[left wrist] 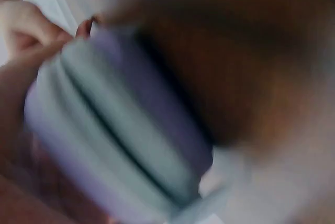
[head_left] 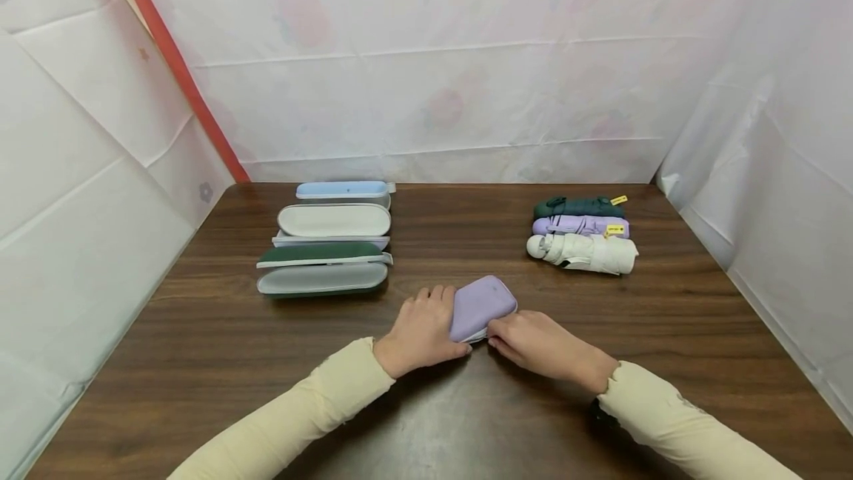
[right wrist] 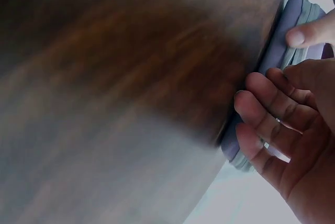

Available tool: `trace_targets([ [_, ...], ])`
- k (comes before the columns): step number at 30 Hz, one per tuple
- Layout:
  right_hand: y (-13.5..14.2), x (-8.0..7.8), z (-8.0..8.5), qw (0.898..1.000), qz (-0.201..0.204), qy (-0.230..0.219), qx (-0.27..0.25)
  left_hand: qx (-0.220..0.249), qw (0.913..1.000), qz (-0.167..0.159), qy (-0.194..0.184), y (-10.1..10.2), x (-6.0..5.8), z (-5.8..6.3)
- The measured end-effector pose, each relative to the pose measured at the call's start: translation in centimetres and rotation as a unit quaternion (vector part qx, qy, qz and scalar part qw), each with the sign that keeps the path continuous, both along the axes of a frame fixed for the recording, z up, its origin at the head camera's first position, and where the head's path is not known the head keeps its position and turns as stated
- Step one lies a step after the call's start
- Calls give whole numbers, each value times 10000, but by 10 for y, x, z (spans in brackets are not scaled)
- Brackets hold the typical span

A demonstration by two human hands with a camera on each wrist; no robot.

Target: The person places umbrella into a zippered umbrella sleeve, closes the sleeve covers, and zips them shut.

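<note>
A lavender zip case lies closed on the brown wooden table, near the front middle. My left hand grips its left side, the fingers curled over the top. My right hand holds the near right edge. In the right wrist view the thumb of the right hand presses the top of the case while the fingers curl along its grey seam. The left wrist view is blurred and shows the case close up, seam side toward the camera.
Open cases lie in a stack at back left: a blue one, a white one and a green one. Three folded umbrellas lie at back right: dark green, lavender, cream. White sheets wall the table.
</note>
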State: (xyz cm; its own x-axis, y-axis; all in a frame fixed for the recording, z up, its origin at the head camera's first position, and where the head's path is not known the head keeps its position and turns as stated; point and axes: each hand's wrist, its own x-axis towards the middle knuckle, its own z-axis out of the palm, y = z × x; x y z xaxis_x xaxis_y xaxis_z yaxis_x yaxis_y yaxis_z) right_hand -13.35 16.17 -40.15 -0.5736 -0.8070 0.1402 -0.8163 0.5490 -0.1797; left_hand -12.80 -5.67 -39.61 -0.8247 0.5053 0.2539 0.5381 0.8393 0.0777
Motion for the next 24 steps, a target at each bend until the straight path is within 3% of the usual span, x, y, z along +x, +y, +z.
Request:
trace_targets([
  [3, 0, -2, 1, 9999, 68, 100, 47, 121, 9929, -461, -1088, -11, -6, 11],
  [7, 1, -7, 5, 9997, 94, 149, 186, 517, 9619, -1088, -2455, -32, -13, 25],
  [10, 3, -13, 7, 9992, 51, 300, 254, 613, 9449, -1309, -2938, -42, -13, 31],
  [13, 4, -20, 7, 9981, 4, 527, 308, 654, 9351, -1314, -3226, -48, -11, 34],
  [17, 4, -29, 8, 9973, -26, 628, 386, 632, 9316, -1320, -3326, -50, -7, 38],
  [24, 2, -38, 9, 9975, -32, 512, 486, 283, 9464, -1668, -2752, -44, -11, 43],
])
